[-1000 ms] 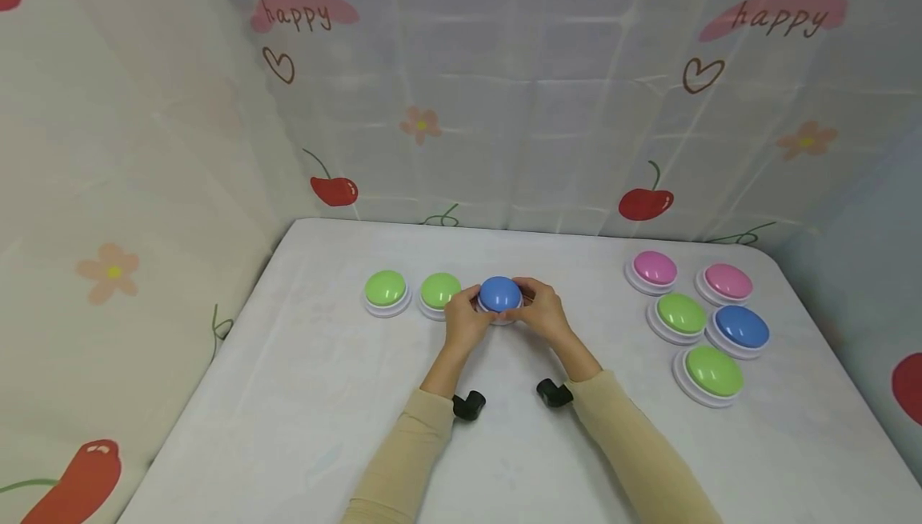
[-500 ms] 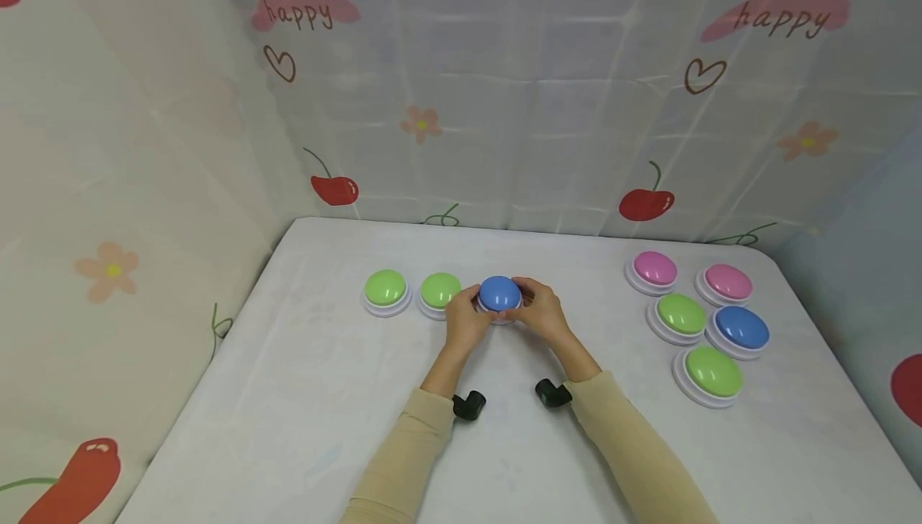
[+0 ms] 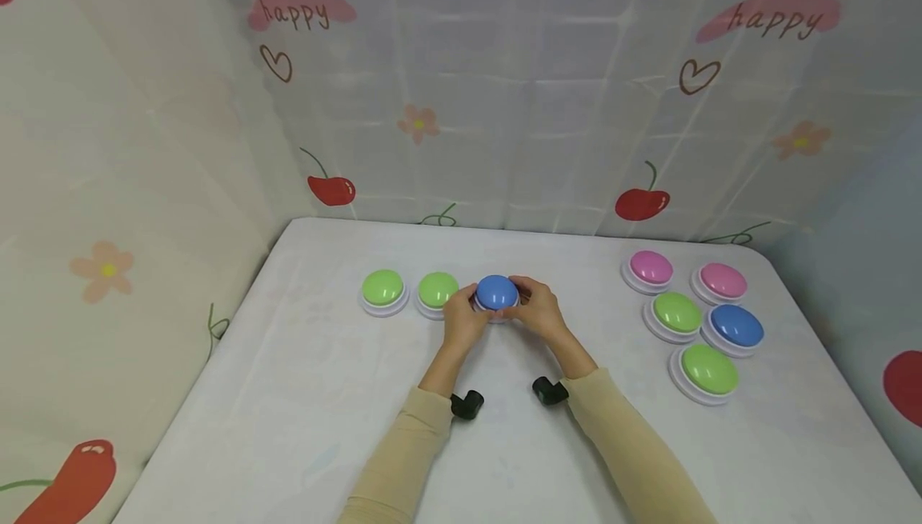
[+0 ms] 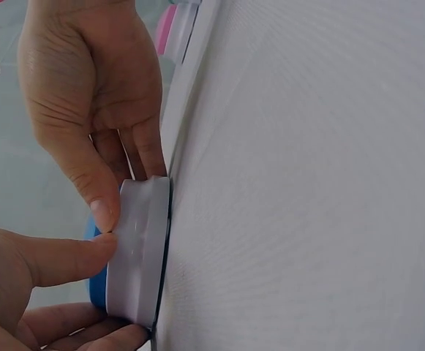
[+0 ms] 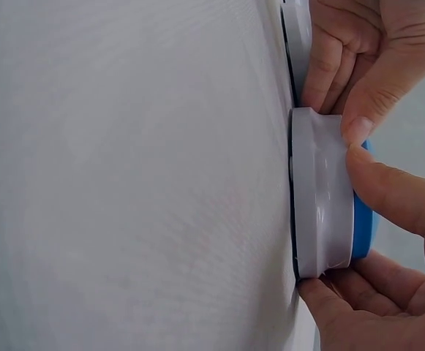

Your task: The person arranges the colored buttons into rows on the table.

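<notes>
Row on the table stood at three: two green buttons placed, blue button set down third, just right of them; five more buttons sat well right of the fingers, unmoved. Left hand and right hand both pinched the blue button's white base, fingers curled around its rim, thumbs nearly meeting
</notes>
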Demonstrator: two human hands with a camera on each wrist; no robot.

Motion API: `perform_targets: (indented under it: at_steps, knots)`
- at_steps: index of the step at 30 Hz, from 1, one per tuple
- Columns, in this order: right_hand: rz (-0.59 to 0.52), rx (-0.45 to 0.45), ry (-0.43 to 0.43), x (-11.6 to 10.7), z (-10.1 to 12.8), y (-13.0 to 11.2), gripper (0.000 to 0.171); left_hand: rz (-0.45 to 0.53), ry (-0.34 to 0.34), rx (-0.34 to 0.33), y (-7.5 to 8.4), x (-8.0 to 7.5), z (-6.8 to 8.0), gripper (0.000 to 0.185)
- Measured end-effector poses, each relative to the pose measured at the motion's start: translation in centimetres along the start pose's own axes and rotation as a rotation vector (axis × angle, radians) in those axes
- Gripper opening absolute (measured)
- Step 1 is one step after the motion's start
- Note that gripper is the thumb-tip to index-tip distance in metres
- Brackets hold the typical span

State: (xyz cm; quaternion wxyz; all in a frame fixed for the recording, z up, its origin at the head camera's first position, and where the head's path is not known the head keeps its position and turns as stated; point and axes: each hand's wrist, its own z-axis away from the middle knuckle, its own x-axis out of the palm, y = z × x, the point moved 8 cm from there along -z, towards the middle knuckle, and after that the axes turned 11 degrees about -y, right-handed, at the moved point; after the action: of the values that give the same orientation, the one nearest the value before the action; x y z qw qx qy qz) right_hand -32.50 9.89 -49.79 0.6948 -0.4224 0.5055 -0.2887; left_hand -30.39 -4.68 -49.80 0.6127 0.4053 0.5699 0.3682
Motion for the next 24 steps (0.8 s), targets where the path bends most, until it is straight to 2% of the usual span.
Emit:
perform_targets:
  at_steps: [11,15,20,24]
  knots:
    - [0.017,0.003,-0.008,0.1,0.0,0.3,0.071,-0.005,-0.004,-0.006,0.0,0.1,0.0,0.062]
    - [0.045,0.014,-0.016,-0.2,0.7,0.0,0.075,-0.058,0.005,0.0,0.5,0.1,0.3,0.063]
    - [0.059,0.025,-0.011,-1.7,3.0,-1.1,0.076,-0.144,0.048,0.05,2.6,-0.6,1.0,0.062]
    - [0.06,0.008,0.02,-3.7,5.8,-1.4,0.074,-0.109,0.024,0.092,5.1,-0.6,2.0,0.063]
